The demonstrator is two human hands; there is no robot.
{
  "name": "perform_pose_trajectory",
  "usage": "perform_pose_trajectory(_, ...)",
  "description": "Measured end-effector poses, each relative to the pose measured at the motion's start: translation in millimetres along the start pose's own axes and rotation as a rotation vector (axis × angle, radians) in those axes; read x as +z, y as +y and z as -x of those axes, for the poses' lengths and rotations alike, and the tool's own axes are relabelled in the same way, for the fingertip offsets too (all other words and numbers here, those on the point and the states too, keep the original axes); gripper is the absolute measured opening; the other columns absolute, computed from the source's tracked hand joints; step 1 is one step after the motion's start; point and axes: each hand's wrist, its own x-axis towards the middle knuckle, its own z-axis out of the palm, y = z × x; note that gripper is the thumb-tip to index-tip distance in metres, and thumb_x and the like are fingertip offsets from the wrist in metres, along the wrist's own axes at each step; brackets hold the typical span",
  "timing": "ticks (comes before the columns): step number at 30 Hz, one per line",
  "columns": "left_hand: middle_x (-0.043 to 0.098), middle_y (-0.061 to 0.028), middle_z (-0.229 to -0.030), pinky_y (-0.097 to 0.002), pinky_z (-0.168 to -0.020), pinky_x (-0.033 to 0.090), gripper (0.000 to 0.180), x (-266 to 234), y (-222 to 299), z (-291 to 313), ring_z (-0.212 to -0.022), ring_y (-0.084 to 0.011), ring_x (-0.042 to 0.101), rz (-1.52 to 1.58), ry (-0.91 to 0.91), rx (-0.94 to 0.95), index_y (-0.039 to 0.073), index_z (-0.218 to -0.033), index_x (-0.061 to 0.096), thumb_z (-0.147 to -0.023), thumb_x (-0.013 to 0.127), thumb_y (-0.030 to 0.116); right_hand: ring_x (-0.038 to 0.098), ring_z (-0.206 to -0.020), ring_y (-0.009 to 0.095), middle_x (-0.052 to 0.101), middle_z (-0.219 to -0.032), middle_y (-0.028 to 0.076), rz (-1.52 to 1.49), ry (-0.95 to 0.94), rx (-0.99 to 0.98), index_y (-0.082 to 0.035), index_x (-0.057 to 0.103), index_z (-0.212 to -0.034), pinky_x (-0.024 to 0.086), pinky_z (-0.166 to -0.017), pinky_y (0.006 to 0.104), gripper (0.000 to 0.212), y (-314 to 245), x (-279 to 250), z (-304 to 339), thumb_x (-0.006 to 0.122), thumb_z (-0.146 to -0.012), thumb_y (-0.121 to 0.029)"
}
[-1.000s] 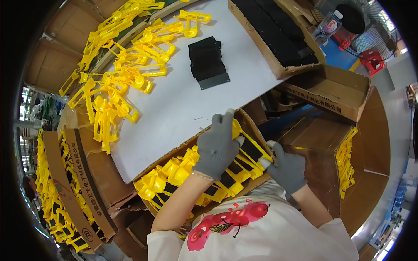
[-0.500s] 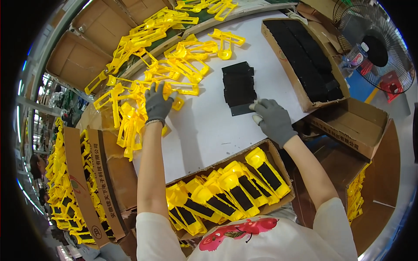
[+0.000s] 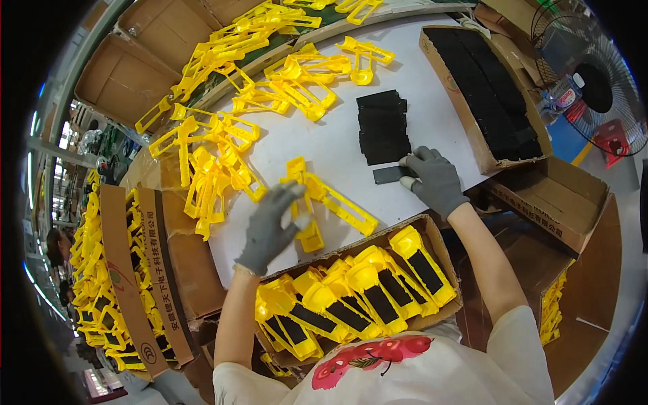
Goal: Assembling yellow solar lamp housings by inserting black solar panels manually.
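Note:
My left hand [image 3: 273,226], in a grey glove, is over the white tabletop with its thumb and fingers around the near side of a yellow plastic frame [image 3: 307,236]. Another yellow frame, long and slotted, lies across that one and points to the lower right. My gloved right hand [image 3: 432,179] has its fingertips closed on the end of a black strip [image 3: 387,175]. That strip lies flat, just apart from the near edge of a stack of black strips [image 3: 383,128].
Loose yellow frames [image 3: 297,88] are heaped along the table's far left. A carton of black strips [image 3: 493,158] stands at the right, near a fan [image 3: 594,88]. Close to my body, an open carton [image 3: 442,260] holds yellow frames with black strips fitted. More filled cartons [image 3: 145,283] stand left.
My left hand has come back from the heap toward me, and two yellow frames now lie by it. The near black strip has separated from the stack at my right hand.

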Motion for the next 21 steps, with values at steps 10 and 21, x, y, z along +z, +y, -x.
perform_pose_trajectory(10, 0.066, -0.0174, -0.08, -0.043, -0.067, 0.051, 0.049, -12.7, 17.2, -23.3, -0.077, -0.0339, 0.066, -0.364, -0.132, -0.507, 0.002, -0.078, 0.064, -0.073, 0.073, 0.05, 0.057, -0.105, 0.028, 0.057, -0.111, 0.008, -0.069, -0.038, 0.122, -0.014, 0.064, -0.11, 0.047, -0.09, 0.0379, 0.036, 0.1, -10.3, 12.8, 0.073, -0.078, -0.026)
perform_pose_trajectory(21, 0.063, -0.0152, -0.066, -0.0414, -0.058, 0.049, 0.024, 13.6, 5.2, 34.4, -0.062, -0.0341, 0.064, -0.167, 0.237, -0.542, 0.001, -0.082, 0.062, -0.086, 0.06, 0.024, 0.06, -0.1, 0.025, 0.06, -0.107, 0.005, 0.016, 0.09, -0.003, -0.015, 0.068, -0.101, 0.05, -0.083, 0.037, 0.028, -16.0, 1.5, -6.2, 0.074, -0.077, -0.027)
